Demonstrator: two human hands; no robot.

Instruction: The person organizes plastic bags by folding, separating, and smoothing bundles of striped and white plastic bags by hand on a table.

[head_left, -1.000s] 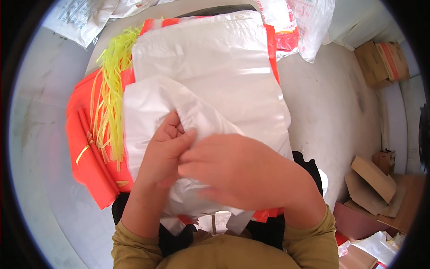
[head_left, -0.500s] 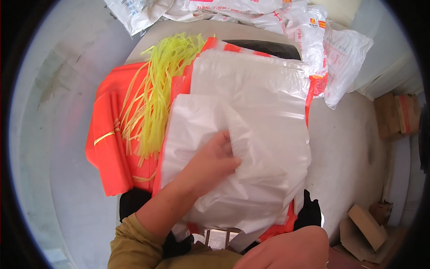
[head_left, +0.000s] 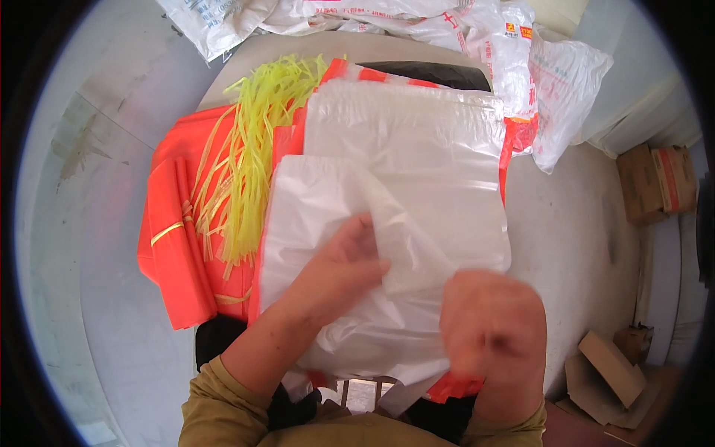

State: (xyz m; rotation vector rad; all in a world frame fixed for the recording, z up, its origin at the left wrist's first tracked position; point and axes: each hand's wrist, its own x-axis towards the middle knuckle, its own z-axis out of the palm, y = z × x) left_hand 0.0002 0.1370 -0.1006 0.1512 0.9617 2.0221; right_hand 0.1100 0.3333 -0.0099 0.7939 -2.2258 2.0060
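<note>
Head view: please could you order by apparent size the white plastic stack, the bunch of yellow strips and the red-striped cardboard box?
1. White plastic stack
2. Bunch of yellow strips
3. Red-striped cardboard box

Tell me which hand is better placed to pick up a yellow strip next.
Probably the left hand: it is over the white plastic sheets, nearer the yellow strips. The right hand, blurred, is farther away, by the sheets' lower right edge.

Top: mustard-brown, plain over the visible front. Left sleeve and right sleeve: same colour, creased, ending short of the wrists. Left hand bare; right hand bare, outline blurred. Black cloth at the legs.
</note>
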